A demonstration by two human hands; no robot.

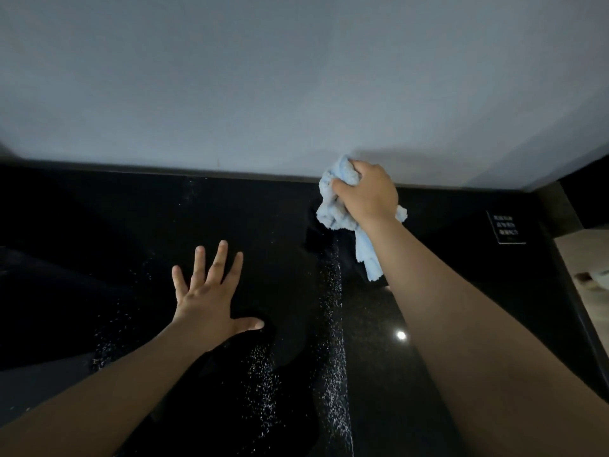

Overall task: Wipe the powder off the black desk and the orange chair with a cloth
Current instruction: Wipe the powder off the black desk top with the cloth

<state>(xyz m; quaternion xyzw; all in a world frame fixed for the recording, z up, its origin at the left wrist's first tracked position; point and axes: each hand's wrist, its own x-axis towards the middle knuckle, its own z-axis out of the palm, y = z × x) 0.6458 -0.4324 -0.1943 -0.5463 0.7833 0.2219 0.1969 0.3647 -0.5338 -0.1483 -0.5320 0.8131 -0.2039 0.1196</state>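
Note:
The glossy black desk (131, 225) fills the lower half of the view and runs up to a pale wall. White powder (334, 324) lies in a long streak down the middle right, with looser specks toward the lower centre and left. My right hand (367, 191) grips a bunched light blue cloth (333, 212) at the far edge of the desk by the wall, above the top of the streak; one end of the cloth hangs under my wrist. My left hand (211, 291) rests flat on the desk with fingers spread. The orange chair is not in view.
The pale wall (296, 77) stands right behind the desk's back edge. A small black sign with white text (506, 227) sits at the right end of the desk. Beyond the desk's right edge, light floor (590, 258) shows. A lamp's reflection (401, 335) glints on the surface.

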